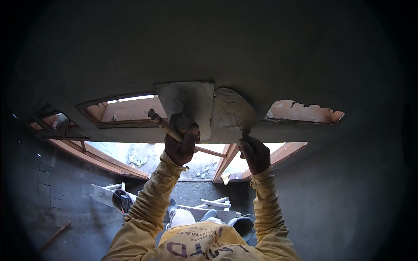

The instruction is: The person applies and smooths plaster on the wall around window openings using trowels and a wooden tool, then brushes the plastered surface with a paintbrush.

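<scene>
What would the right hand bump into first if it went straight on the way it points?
Probably the smooth grey plastered surface, with the rounded, mortar-smeared trowel in the right hand arriving first; whether the blade already touches is unclear.

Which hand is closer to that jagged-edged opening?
Right. The right hand is below and left of the opening; the left hand, holding the flat board, is farther left.
</scene>
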### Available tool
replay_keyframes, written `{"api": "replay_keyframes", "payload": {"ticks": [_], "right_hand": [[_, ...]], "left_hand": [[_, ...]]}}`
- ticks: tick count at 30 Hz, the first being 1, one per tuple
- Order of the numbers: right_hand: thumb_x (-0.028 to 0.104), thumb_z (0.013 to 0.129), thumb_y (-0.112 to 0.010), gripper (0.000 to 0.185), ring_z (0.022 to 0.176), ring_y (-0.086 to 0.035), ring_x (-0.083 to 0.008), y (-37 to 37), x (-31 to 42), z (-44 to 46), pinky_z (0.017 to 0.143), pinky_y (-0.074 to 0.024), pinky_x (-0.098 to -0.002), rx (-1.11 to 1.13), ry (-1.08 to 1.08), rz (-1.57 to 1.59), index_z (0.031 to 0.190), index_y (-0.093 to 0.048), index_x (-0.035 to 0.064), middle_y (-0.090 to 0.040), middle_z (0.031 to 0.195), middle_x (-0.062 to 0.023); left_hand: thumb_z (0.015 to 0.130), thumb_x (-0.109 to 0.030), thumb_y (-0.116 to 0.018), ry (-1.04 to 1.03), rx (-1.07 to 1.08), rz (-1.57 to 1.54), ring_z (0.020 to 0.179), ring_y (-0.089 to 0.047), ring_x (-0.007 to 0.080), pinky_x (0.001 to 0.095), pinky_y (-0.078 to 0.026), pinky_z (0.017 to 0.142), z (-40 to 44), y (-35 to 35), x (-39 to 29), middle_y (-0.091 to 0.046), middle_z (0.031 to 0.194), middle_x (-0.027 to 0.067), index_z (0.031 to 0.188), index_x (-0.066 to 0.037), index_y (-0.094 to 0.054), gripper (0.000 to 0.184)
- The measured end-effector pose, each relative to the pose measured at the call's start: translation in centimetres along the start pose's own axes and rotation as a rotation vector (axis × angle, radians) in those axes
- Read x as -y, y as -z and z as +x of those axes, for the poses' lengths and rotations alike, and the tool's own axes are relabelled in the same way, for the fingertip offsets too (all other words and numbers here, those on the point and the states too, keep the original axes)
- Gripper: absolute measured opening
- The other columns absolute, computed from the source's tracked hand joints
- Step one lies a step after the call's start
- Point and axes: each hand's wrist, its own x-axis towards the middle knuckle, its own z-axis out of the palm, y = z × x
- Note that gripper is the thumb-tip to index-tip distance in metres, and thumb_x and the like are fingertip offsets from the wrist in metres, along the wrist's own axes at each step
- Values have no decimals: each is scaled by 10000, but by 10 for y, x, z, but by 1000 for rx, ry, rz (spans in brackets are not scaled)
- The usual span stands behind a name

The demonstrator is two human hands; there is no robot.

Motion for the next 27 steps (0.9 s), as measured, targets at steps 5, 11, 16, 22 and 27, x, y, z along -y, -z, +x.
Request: {"api": "replay_keyframes", "payload": {"ticks": [5, 11, 16, 22, 27], "right_hand": [[147, 895, -631, 142, 707, -664, -243, 12, -10, 10, 601, -533, -333, -8, 394, -412, 992, -647, 44, -653, 870, -124], [179, 942, -568, 229, 586, -608, -100, -8, -5, -11, 514, -499, -247, -239, 108, 40, 1060, -641, -4, -631, 769, -49], [197, 939, -569, 258, 591, -599, -89, 4, 8, -7, 519, -502, -236, -100, -19, 169, 1059, -639, -21, -627, 742, -56], [183, 924, -601, 202, 563, -636, -136, 13, 1, 4, 517, -508, -261, 119, 211, -130, 1001, -631, -1, -643, 718, -68], [213, 916, -599, 225, 556, -581, -94, 12, -19, -2, 520, -478, -248, 122, -85, -64, 939, -648, -6, -623, 693, -44]], "left_hand": [[899, -124, -544, -34, -10, 50, 585, -527, 107, 264, -441, 521, 0, 2, 3, -560, 714, 36, 1109, -18, -448, 254], [899, -126, -546, 42, -40, 76, 581, -545, 117, 274, -449, 526, 0, 2, 1, -575, 712, 50, 1112, 6, -451, 268], [906, -136, -541, -17, -41, 81, 570, -542, 117, 277, -450, 519, -2, 3, 6, -572, 699, 51, 1125, 15, -444, 283], [949, -178, -538, -46, 4, 94, 560, -501, 108, 242, -416, 479, -1, 4, 7, -529, 722, 56, 1175, -51, -400, 293], [902, -141, -543, -21, -22, 56, 566, -531, 104, 255, -439, 506, 1, 0, 0, -553, 700, 35, 1056, -20, -455, 215]]}}
